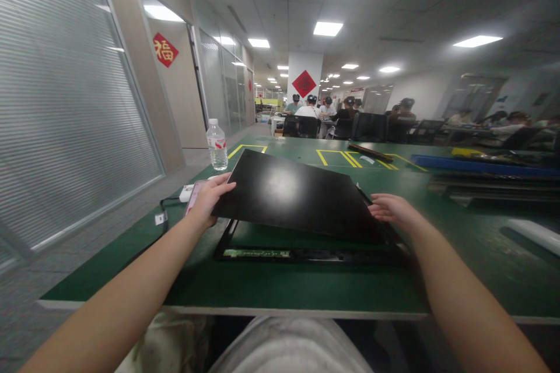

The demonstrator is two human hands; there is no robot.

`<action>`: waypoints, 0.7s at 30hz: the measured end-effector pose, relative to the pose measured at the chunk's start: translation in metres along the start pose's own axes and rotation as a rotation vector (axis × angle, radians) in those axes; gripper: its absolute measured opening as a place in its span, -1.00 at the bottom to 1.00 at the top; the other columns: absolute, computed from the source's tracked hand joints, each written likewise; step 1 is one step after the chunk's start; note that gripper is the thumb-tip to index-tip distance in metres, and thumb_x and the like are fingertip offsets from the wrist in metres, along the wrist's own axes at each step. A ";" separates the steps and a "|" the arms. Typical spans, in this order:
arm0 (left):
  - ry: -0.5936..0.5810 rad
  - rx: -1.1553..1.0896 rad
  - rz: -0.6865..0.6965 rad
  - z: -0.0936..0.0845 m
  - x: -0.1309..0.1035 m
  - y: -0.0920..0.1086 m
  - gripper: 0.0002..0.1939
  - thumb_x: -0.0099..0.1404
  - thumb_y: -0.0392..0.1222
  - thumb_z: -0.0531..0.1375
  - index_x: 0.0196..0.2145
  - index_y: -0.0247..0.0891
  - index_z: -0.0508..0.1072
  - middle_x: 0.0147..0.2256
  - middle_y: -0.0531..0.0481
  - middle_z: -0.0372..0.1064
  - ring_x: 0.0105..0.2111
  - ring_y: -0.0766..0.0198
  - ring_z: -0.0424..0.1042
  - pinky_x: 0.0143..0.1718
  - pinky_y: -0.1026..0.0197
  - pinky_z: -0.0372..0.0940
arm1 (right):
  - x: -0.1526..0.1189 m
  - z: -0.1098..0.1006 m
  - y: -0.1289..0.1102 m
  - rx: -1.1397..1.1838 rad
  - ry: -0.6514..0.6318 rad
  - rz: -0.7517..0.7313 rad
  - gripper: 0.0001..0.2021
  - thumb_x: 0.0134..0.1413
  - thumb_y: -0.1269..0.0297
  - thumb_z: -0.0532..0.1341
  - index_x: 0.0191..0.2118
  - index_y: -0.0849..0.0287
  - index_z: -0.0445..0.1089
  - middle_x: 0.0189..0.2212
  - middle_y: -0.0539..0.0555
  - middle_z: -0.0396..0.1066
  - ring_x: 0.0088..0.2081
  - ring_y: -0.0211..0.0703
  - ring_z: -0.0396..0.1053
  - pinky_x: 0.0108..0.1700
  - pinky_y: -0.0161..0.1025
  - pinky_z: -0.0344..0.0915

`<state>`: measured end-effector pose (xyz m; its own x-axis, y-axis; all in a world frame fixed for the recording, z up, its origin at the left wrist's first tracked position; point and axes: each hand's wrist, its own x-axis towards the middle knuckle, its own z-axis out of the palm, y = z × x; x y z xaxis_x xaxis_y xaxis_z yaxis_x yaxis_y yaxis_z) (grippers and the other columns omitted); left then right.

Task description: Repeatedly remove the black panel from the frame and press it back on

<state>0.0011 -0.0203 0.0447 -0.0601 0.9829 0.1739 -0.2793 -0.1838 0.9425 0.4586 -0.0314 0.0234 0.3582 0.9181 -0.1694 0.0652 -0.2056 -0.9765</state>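
Observation:
A flat black display panel is tilted above a black rectangular frame, its left side raised and its lower right corner close to the frame. My left hand grips the panel's left edge, thumb on top and fingers underneath. Beside the panel's right edge is my right hand, its fingers stretched out with the tips at that edge; whether they touch it I cannot tell. A green circuit board strip shows along the frame's near side. The panel hides much of the frame's far side.
The green table carries a phone, a white adapter with a cable and a water bottle at left. A dark strip lies at the back, a blue bar at right. People sit at farther tables.

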 end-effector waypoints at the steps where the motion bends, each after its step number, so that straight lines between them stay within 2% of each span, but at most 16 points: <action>1: 0.001 -0.001 -0.001 0.000 0.000 0.000 -0.55 -0.15 -0.23 0.44 -0.21 -0.30 0.62 -0.36 -0.07 0.62 -0.40 0.13 0.58 -0.35 0.22 0.43 | 0.000 0.000 0.000 -0.003 0.003 -0.002 -0.80 0.05 0.51 0.21 -0.16 0.25 0.39 -0.51 0.20 0.54 -0.56 -0.14 0.49 -0.54 -0.34 0.40; 7: 0.017 0.006 -0.019 -0.001 0.002 -0.001 -0.55 -0.16 -0.23 0.44 -0.22 -0.30 0.62 -0.39 -0.05 0.61 -0.42 0.13 0.57 -0.38 0.22 0.42 | -0.001 -0.001 -0.001 -0.022 0.039 -0.010 -0.76 0.06 0.48 0.23 -0.10 0.26 0.40 -0.51 0.20 0.54 -0.55 -0.12 0.51 -0.55 -0.34 0.41; 11: 0.016 -0.010 -0.031 0.000 0.001 -0.001 -0.57 -0.18 -0.24 0.44 -0.26 -0.31 0.62 -0.42 -0.03 0.61 -0.47 0.18 0.55 -0.43 0.27 0.39 | -0.004 0.001 -0.004 -0.075 0.064 0.004 -0.62 0.11 0.48 0.21 0.08 0.29 0.33 -0.55 0.15 0.53 -0.57 -0.16 0.49 -0.54 -0.35 0.42; 14: 0.008 0.009 -0.037 0.001 0.000 0.000 -0.58 -0.19 -0.24 0.44 -0.27 -0.31 0.62 -0.42 -0.04 0.61 -0.44 0.15 0.57 -0.45 0.28 0.38 | -0.006 0.003 -0.007 -0.120 0.063 0.022 -0.56 0.15 0.49 0.16 0.17 0.32 0.26 -0.55 0.12 0.52 -0.56 -0.19 0.49 -0.51 -0.36 0.42; 21: 0.029 0.031 -0.028 0.003 -0.002 0.000 -0.61 -0.20 -0.25 0.43 -0.31 -0.30 0.61 -0.44 -0.02 0.61 -0.47 0.16 0.55 -0.44 0.25 0.39 | -0.008 0.002 -0.007 -0.161 0.083 0.012 -0.55 0.16 0.45 0.18 0.17 0.34 0.27 -0.54 0.13 0.52 -0.55 -0.19 0.48 -0.49 -0.35 0.41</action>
<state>0.0044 -0.0218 0.0455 -0.0808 0.9870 0.1391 -0.2518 -0.1553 0.9552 0.4536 -0.0362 0.0315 0.4355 0.8854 -0.1624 0.2062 -0.2738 -0.9394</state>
